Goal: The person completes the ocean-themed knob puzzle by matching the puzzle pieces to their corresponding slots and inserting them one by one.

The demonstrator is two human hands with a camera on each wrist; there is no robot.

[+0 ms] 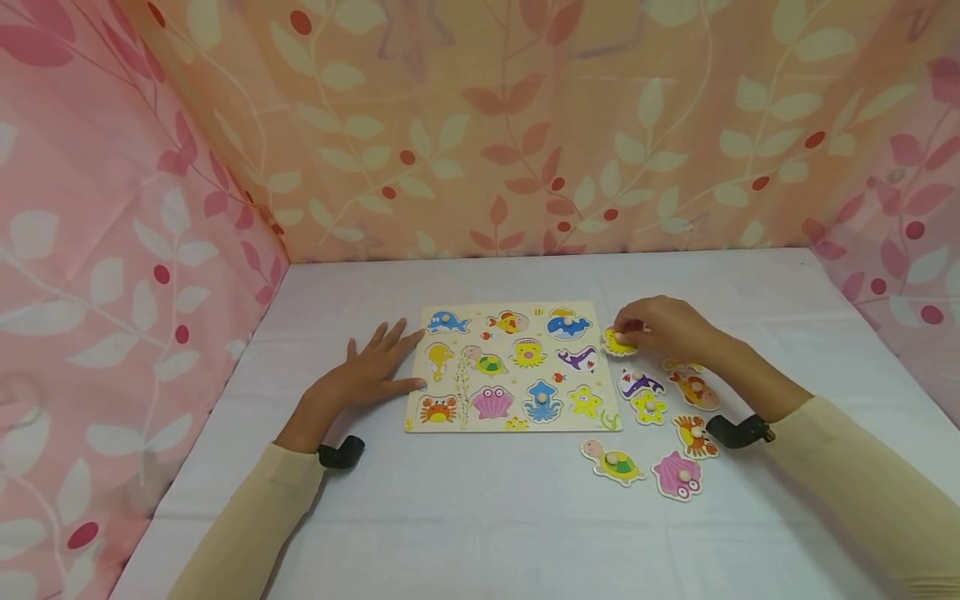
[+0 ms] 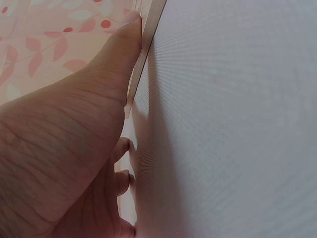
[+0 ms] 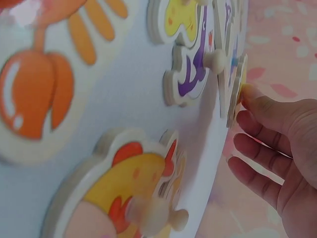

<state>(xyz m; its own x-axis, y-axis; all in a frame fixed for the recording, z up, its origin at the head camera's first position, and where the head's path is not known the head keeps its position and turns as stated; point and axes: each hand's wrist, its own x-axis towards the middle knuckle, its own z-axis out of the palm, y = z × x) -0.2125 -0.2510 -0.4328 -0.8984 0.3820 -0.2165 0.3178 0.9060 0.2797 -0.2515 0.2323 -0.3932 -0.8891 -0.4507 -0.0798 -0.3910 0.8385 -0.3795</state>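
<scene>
A wooden sea-animal puzzle board (image 1: 480,425) lies flat on the table. Knobbed pieces sit in it: a blue shark (image 1: 457,323), a blue whale (image 1: 564,330) and a blue squid (image 1: 542,412). Fingers spread, my left hand (image 1: 371,369) rests at the board's left side; in the left wrist view its thumb (image 2: 130,39) lies along the board edge (image 2: 147,49). Just off the board's right edge, my right hand (image 1: 671,327) pinches a yellow puzzle piece (image 1: 617,344) by its knob. The right wrist view shows that piece (image 3: 237,91) edge-on, tilted beside the board, its picture mostly hidden.
Loose knobbed pieces lie right of the board: a purple whale (image 1: 636,382), a star (image 1: 643,411), a fish (image 1: 686,386) partly over another yellow piece (image 1: 677,364), and a crab (image 1: 686,433). Nearer the front are a turtle (image 1: 626,468) and a pink shell (image 1: 669,475). Patterned curtains (image 1: 480,125) surround the table.
</scene>
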